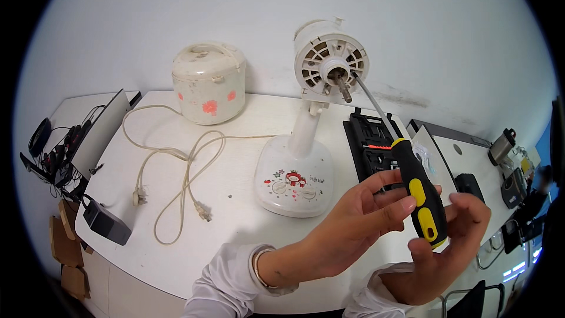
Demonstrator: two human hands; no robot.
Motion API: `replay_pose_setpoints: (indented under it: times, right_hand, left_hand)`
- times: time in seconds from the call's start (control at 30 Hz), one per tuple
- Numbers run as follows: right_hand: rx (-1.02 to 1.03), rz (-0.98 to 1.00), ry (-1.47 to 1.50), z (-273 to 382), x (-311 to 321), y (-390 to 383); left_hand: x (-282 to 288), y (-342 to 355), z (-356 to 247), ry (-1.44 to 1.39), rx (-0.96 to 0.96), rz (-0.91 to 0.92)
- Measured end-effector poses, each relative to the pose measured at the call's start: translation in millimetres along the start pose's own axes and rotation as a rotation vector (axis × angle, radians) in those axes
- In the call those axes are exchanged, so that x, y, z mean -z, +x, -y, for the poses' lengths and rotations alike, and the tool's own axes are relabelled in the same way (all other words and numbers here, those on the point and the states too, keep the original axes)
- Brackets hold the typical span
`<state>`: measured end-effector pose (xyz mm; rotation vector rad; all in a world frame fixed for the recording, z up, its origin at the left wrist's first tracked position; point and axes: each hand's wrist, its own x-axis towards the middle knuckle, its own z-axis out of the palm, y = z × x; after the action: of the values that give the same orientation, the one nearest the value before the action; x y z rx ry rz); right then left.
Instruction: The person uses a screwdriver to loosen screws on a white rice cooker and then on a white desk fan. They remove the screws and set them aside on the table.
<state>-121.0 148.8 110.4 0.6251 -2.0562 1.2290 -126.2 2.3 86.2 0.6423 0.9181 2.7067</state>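
Both hands sat low right: right hand [438, 247] had its fingers wrapped round the yellow-black screwdriver [421, 200], left hand [353, 224] pinching its handle, tip up at the fan motor [331, 62] on the table [235, 212].

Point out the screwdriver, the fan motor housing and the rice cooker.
screwdriver [425, 203]: head view, on its black and yellow handle.
fan motor housing [329, 59]: head view, on the vented front face.
rice cooker [208, 82]: head view, on its white side wall.
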Motion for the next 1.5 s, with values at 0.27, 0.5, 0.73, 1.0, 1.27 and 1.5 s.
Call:
replay_pose_setpoints:
  times: [0.27,0.5,0.73,1.0,1.27,1.5]
  right_hand:
    - [0.438,0.061,-0.313,12,1,6]
    - [0.446,0.095,-0.244,6,-12,-3]
    - [0.351,0.002,-0.3,8,-9,4]
    - [0.001,0.091,0.001,3,-5,8]
    - [0.13,0.023,-0.008,2,-5,6]
    - [0.403,0.318,-0.185,14,3,-1]
  left_hand:
    - [-2,-1,-4,-0.045,0.014,0.058]
    - [4,-4,-3,-0.094,0.032,0.062]
    - [-2,-1,1,-0.118,-0.062,-0.055]
    - [3,-2,-1,-0.012,-0.005,-0.068]
    - [-2,-3,-3,-0.108,0.019,-0.048]
    - [12,1,-7,-0.12,0.06,0.142]
